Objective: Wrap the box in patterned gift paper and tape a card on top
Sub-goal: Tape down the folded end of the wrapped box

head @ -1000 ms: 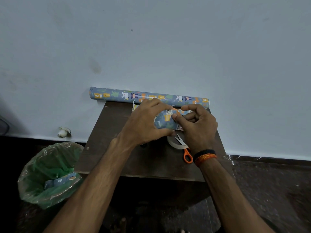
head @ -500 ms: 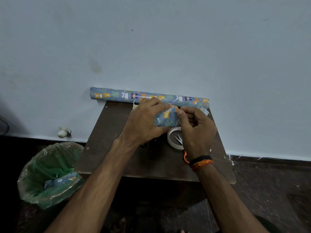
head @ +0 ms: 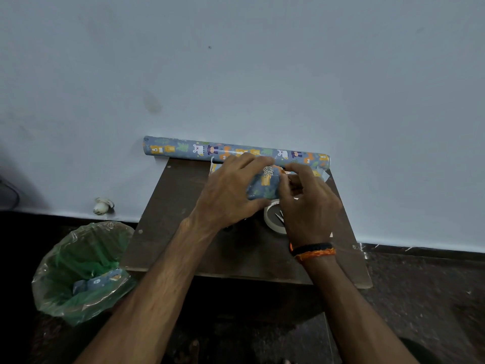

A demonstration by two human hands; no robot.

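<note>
I see my left hand (head: 231,191) curled over the wrapped box (head: 263,186), fingers grasping it above the bench (head: 210,248), just in front of the one paper roll (head: 236,151). My right hand (head: 309,206) pinches the box's right end. One tape ring (head: 271,222) below the box, one bin (head: 78,271) left of it.

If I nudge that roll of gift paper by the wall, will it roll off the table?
Probably it would roll easily: the paper roll is a smooth round tube lying on its side. Its left end overhangs the table, so a push leftward may tip it off. It looks light for its length, and the wall behind blocks rolling backward.
</note>
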